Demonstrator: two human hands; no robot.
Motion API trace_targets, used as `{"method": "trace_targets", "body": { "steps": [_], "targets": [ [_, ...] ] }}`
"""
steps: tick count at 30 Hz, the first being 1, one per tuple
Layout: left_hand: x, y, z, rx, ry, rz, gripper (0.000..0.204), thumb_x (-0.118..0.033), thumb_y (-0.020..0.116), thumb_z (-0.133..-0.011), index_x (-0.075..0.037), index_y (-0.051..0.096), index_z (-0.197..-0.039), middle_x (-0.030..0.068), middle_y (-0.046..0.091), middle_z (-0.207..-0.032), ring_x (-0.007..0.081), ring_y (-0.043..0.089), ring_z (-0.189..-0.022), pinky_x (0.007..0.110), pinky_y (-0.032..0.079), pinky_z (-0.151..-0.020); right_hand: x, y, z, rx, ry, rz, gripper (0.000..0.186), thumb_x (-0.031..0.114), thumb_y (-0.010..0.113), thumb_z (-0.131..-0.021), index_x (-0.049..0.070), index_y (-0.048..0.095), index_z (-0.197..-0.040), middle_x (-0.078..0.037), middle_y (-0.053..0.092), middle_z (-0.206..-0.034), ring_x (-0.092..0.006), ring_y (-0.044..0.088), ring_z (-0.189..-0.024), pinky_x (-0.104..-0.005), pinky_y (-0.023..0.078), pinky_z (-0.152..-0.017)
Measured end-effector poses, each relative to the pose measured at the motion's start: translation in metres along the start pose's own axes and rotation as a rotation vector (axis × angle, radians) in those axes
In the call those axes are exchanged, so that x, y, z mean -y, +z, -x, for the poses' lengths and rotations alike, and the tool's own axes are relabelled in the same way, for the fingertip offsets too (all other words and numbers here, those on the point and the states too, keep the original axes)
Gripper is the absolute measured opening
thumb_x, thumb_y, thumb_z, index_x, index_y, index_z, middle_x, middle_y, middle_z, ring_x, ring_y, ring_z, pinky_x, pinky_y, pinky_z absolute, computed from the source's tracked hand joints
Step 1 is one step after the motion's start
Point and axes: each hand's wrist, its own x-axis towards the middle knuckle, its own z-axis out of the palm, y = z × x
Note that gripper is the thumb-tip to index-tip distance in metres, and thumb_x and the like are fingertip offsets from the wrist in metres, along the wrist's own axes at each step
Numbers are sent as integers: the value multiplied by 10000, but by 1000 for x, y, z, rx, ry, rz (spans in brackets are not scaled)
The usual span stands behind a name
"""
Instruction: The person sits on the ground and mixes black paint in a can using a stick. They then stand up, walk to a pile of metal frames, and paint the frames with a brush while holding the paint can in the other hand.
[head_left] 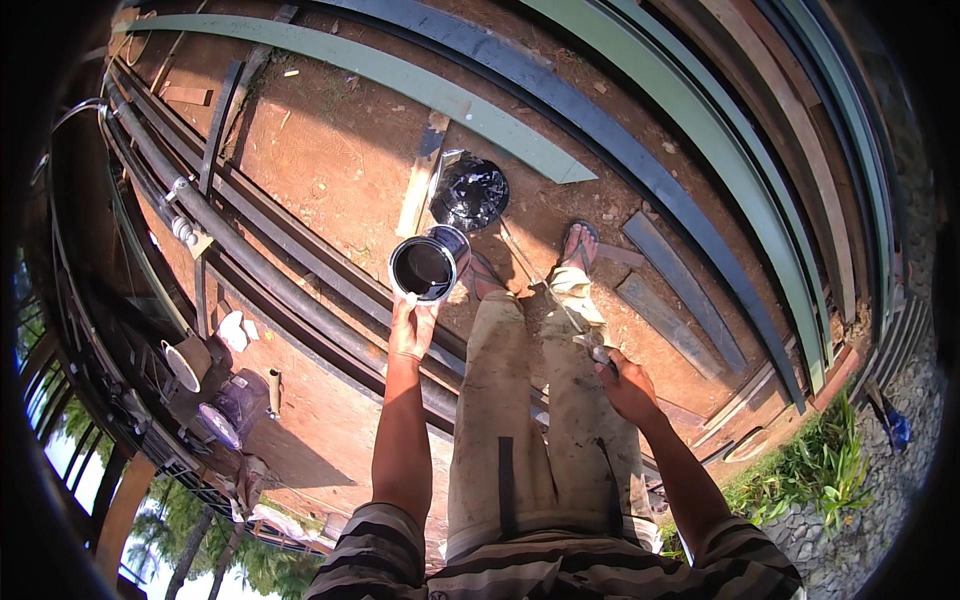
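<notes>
My left hand (pixel 412 330) grips a metal can (pixel 422 268) with dark, glossy liquid inside, held out over the ground. By my right thigh, my right hand (pixel 625 385) is closed on a thin tool (pixel 570 320) that reaches up past my trouser leg toward my feet; its exact kind is unclear. Beyond the can lies a round, crumpled, glossy black thing (pixel 470 188), beside a short wooden plank (pixel 420 185). My sandalled feet (pixel 578 245) are on the reddish dirt.
Long green boards (pixel 370 70) and dark bars (pixel 690 230) cross the top and right. Pipes (pixel 235 255) run along the left, near a bucket (pixel 185 362) and a purple container (pixel 235 405). Loose boards (pixel 680 290) lie right of my feet. Grass (pixel 810 470) and stones border the lower right.
</notes>
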Motion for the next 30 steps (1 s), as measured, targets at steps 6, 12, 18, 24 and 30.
{"method": "trace_targets", "body": {
  "steps": [6, 12, 18, 24, 30],
  "targets": [
    [-14, 12, 4, 8, -57, -11, 907, -149, 786, -909, -232, 286, -1661, 59, 460, -1613, 288, 522, -1424, 557, 473, -1156, 51, -3, 12, -94, -86, 141, 504, 319, 639, -1006, 123, 615, -1469, -275, 745, -1084, -488, 703, -1024, -537, 559, -898],
    [-13, 16, -1, -25, -36, -65, 834, -158, 811, -892, -198, 382, -1606, 77, 525, -1549, 325, 571, -1374, 591, 486, -1153, 47, 16, 3, -116, -105, 102, 595, 270, 678, -948, 140, 566, -1518, -249, 751, -1076, -475, 712, -1006, -557, 557, -909],
    [-19, 24, -3, 0, -28, -66, 833, -182, 809, -894, -197, 381, -1608, 66, 513, -1569, 321, 541, -1406, 602, 455, -1175, 44, 33, 9, -154, -114, 40, 560, 296, 671, -950, 106, 601, -1472, -286, 741, -1045, -495, 704, -1020, -562, 552, -923],
    [-23, 17, -7, 46, -43, -22, 883, -164, 810, -884, -197, 342, -1632, 69, 489, -1596, 308, 529, -1424, 589, 447, -1184, 42, 36, 8, -160, -127, 9, 535, 296, 665, -956, 72, 623, -1440, -306, 737, -1040, -523, 700, -999, -560, 556, -925],
    [-43, 14, -1, 112, -51, -48, 929, -188, 853, -840, -131, 354, -1620, 96, 495, -1590, 291, 530, -1422, 528, 452, -1188, 46, 27, 15, -48, -59, -30, 538, 285, 640, -959, 47, 612, -1441, -326, 728, -1059, -517, 699, -1035, -555, 560, -926]
  ]
}}
